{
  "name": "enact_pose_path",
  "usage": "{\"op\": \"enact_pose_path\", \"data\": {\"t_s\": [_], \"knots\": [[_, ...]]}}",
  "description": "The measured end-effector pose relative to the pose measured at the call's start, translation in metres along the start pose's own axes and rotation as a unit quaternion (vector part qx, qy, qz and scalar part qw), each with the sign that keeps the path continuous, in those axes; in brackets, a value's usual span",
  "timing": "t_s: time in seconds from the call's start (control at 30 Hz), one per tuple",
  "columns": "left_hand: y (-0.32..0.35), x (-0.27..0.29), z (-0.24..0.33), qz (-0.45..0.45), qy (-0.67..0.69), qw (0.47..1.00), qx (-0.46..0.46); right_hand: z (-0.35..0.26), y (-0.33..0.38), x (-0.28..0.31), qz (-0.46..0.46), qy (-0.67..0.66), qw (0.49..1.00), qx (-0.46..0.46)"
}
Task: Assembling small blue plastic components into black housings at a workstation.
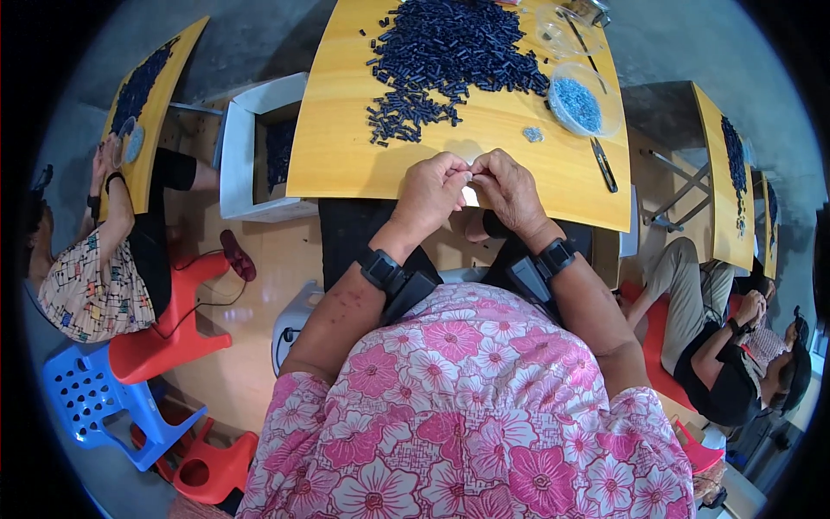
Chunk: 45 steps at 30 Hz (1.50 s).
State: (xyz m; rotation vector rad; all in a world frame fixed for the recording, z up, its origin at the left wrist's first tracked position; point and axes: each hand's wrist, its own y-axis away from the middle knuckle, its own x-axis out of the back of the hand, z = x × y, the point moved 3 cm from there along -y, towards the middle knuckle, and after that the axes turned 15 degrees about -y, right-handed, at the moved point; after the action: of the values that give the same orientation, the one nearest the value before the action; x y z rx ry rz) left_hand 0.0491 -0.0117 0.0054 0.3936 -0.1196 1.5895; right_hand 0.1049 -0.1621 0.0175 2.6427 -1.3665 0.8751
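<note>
My left hand (431,192) and my right hand (508,192) meet at the near edge of the yellow table (337,104). Fingertips of both are pinched together; whatever sits between them is too small to make out. Beyond them spreads a big heap of short dark-blue tube-like pieces (458,43), with a looser patch on its near left. To the right stands a clear round tub (577,99) of small light-blue pieces. A little pile of the same light-blue bits (533,134) lies between the tub and my right hand. Beside it rests a black-handled cutter or snips (603,164).
A clear lid or dish (558,35) and a thin dark stick lie at the far right. Left of the table is an open white box (251,156) with dark pieces inside. Other people sit at tables on both sides; blue and red stools (104,398) stand at left.
</note>
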Motion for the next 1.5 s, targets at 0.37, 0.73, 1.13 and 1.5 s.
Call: {"op": "enact_pose_path", "data": {"t_s": [0.37, 0.73, 1.13, 1.5], "knots": [[-0.003, 0.002, -0.004, -0.004, 0.115, 0.992, 0.042, 0.002, 0.002, 0.0, 0.057, -0.18, 0.98, -0.057], [-0.003, 0.004, -0.002, -0.043, 0.107, 0.992, 0.056, -0.002, 0.001, -0.001, 0.063, -0.164, 0.984, -0.011], [-0.002, 0.006, 0.0, -0.053, 0.086, 0.994, 0.031, -0.002, 0.004, 0.001, 0.065, -0.19, 0.978, -0.05], [-0.001, 0.005, 0.003, -0.056, 0.055, 0.997, 0.029, 0.005, 0.013, 0.024, 0.182, -0.066, 0.981, 0.001]]}}
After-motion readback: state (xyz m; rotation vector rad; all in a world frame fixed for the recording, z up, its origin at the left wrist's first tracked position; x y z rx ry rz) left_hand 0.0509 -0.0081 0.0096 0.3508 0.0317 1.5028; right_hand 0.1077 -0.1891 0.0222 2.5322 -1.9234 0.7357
